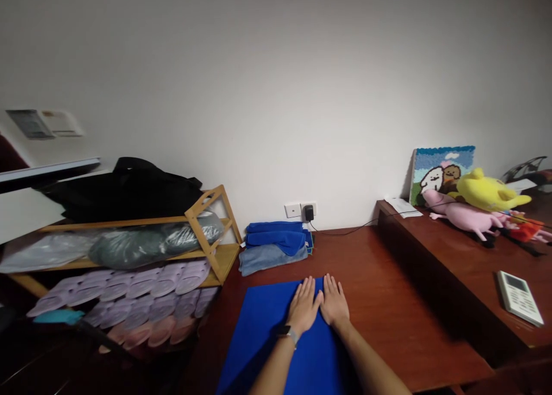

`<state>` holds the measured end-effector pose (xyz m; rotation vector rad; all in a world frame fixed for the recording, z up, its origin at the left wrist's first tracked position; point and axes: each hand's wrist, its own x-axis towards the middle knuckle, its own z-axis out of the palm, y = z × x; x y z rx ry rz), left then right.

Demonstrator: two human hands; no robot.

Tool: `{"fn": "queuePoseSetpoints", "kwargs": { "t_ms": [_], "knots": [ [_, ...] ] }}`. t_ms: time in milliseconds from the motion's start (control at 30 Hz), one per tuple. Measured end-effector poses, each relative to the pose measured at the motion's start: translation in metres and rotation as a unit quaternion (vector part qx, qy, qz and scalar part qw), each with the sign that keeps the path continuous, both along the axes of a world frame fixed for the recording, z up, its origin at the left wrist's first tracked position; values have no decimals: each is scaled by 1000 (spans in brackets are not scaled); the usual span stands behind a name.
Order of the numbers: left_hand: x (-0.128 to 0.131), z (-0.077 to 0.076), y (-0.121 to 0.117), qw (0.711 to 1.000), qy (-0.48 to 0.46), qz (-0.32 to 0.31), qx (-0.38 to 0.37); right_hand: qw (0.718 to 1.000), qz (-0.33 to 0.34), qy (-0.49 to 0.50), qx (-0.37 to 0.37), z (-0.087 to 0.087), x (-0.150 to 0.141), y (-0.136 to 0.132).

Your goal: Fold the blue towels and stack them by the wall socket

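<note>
A flat blue cloth (269,340) lies folded on the reddish-brown wooden table (401,291), its near part running out of view. My left hand (304,306) rests palm down on the cloth's top right area, with a watch on the wrist. Beside it, my right hand (334,300) also lies flat, at the cloth's top edge, with its fingertips close to my left hand's. Neither hand grips anything. A stack of folded blue and denim-blue cloths (273,246) stands beyond the hands, against the wall.
A bamboo shoe rack (211,234) at the left holds slippers, plastic-wrapped bedding and a black bag. A raised wooden shelf (435,268) at the right bears plush toys, a yarn picture and a white remote control (520,298). A charger and cable sit at the wall socket (302,211).
</note>
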<state>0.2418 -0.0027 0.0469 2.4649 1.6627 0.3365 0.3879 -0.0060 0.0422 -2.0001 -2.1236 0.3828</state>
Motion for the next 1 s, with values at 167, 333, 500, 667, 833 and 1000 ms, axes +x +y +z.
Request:
{"fn": "queuePoseSetpoints", "kwargs": {
  "t_ms": [167,333,500,667,833,1000],
  "knots": [
    [11,-16,4,1000,2,20,-14,1000,0,-5,11,-3,0,0],
    [-86,-19,9,994,27,105,0,1000,-22,7,14,1,-2,0],
    [-182,-23,10,981,50,184,16,1000,-19,4,7,0,-2,0],
    [-230,-25,-5,977,51,206,9,1000,-17,-9,2,1,-2,-1],
    [-282,-35,-47,971,73,223,49,1000,-13,-13,3,6,-1,-1],
    [-311,-40,-81,962,57,247,105,997,-55,-24,46,21,-8,-12]
  ]
}}
